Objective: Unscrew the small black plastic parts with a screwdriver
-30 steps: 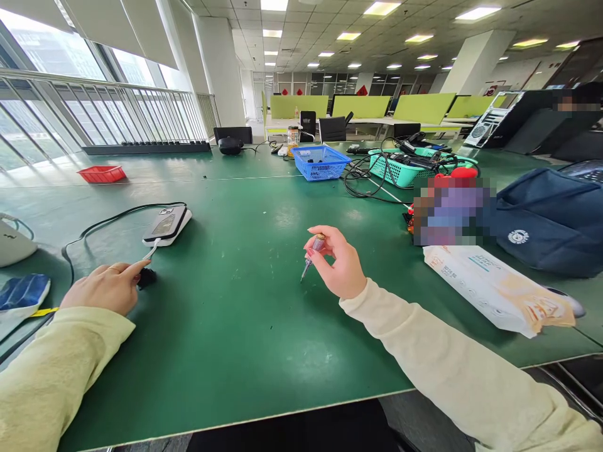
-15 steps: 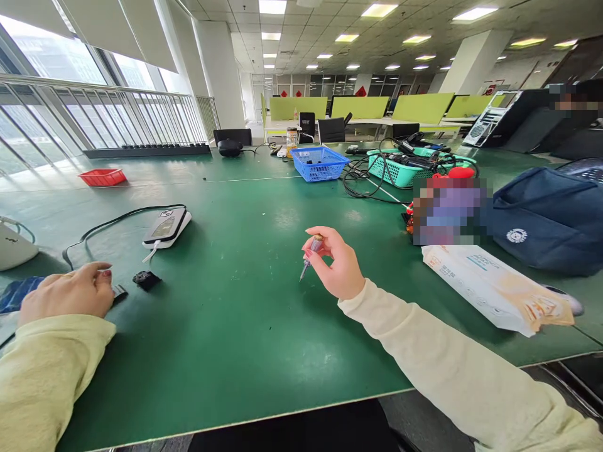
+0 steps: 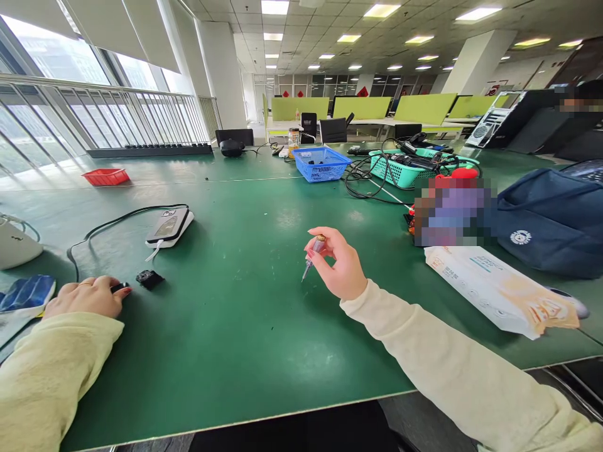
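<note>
My right hand (image 3: 340, 263) is closed around a small screwdriver (image 3: 318, 245). The screwdriver's tip slants down to the left, over the middle of the green table (image 3: 226, 351). At the left, my left hand (image 3: 87, 296) lies low on the table, its thumb and fingers closed on a small black part (image 3: 119, 287). Most of that part is hidden under the fingers. Just right of it, apart from the hand, sits another small black block (image 3: 149, 279). A blue and white glove or cloth (image 3: 31, 294) is beside the left wrist.
A phone (image 3: 168, 226) with a white cable lies beyond my left hand. Farther back are a red tray (image 3: 106, 177), a blue basket (image 3: 322, 164) and a green basket (image 3: 400, 171) of cables. On the right are a tissue pack (image 3: 499, 289) and a navy bag (image 3: 556, 220).
My left hand has moved slightly right and down, and its fingers have closed on the small black part. My right hand holds the screwdriver almost unchanged.
</note>
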Available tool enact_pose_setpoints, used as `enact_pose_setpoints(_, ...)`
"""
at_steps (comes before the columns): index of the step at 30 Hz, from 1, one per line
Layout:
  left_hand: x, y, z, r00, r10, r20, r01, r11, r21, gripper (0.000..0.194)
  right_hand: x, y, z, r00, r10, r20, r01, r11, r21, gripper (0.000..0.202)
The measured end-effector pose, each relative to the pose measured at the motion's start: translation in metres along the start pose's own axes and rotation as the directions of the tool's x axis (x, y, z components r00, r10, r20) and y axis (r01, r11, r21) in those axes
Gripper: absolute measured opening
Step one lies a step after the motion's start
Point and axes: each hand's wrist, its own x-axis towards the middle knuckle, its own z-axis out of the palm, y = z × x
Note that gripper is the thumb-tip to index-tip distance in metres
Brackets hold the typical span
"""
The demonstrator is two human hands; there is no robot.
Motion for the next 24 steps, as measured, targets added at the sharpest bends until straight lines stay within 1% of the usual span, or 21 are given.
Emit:
enact_pose_setpoints(2,0.005,-0.006,0.005,0.999,0.028,0.042,-0.029,0.999,0.02,0.06,0.0,0.0,0.0,1.0,-0.002,0.0,0.002,1.0,0.005,0.026)
enact_pose_setpoints(4,0.009,-0.009,0.009,0.997,0.039,0.072,-0.042,0.998,0.038,0.059,0.0,-0.001,0.0,1.0,-0.001,0.0,0.001,1.0,0.008,0.026)
enact_pose_setpoints(6,0.012,-0.009,0.01,0.998,0.03,0.063,-0.032,0.999,0.031,0.059,0.0,-0.001,0.0,1.0,0.003,-0.002,-0.003,1.0,0.008,0.026)
enact_pose_setpoints(8,0.011,-0.006,0.009,0.999,0.02,0.051,-0.021,1.0,0.019,0.055,0.0,-0.001,0.0,1.0,0.005,0.0,-0.005,1.0,0.006,0.026)
enact_pose_setpoints(11,0.006,0.0,0.003,0.997,0.036,0.061,-0.037,0.999,0.015,0.05,0.0,0.0,0.0,1.0,-0.005,0.0,0.005,1.0,0.005,0.026)
enact_pose_setpoints(14,0.003,0.003,-0.002,0.996,0.029,0.086,-0.029,1.0,0.007,0.05,0.0,0.0,0.0,1.0,-0.011,-0.005,0.011,1.0,0.003,0.026)
enact_pose_setpoints(17,0.003,0.004,-0.002,0.994,0.002,0.108,0.001,1.0,-0.022,0.055,0.0,0.0,0.0,1.0,-0.008,-0.004,0.008,1.0,0.0,0.025)
enact_pose_setpoints(20,0.003,0.005,-0.001,0.996,-0.01,0.092,0.015,0.999,-0.05,0.062,0.0,-0.001,0.0,1.0,-0.005,0.0,0.005,1.0,-0.001,0.025)
enact_pose_setpoints(22,0.0,0.008,-0.001,0.997,0.001,0.076,0.003,0.998,-0.061,0.063,0.0,-0.001,0.0,1.0,-0.002,-0.001,0.002,1.0,-0.001,0.025)
enact_pose_setpoints(24,-0.006,0.014,-0.005,0.999,0.006,0.037,-0.003,0.998,-0.07,0.062,0.0,-0.001,0.0,1.0,0.003,-0.002,-0.003,1.0,-0.002,0.025)
